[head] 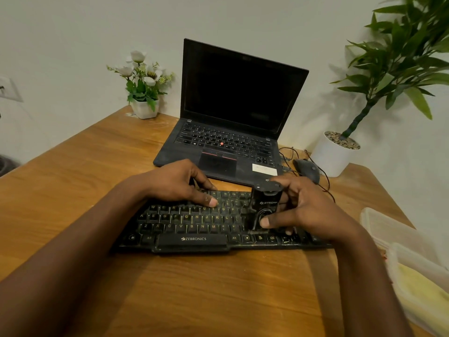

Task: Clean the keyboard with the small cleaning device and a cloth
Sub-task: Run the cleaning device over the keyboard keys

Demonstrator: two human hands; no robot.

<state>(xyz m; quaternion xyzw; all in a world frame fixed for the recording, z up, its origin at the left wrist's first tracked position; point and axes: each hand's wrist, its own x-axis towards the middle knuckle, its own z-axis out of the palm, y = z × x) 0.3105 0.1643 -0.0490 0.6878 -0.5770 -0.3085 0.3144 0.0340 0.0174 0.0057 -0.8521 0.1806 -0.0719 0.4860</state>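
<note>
A black Zebronics keyboard (192, 227) lies across the wooden desk in front of me. My right hand (306, 210) grips a small black cleaning device (263, 207), held upright with its lower end resting on the keys at the keyboard's right part. My left hand (177, 183) rests on the keyboard's upper left edge, thumb lying on the top key rows, holding it flat. A yellow cloth (422, 288) lies inside a clear plastic box at the desk's right edge.
An open black laptop (233, 122) stands behind the keyboard. A wired black mouse (307, 170) sits to its right. A white flower pot (144, 108) stands at back left, a large potted plant (335, 154) at back right. Clear lid (388, 229) lies at right.
</note>
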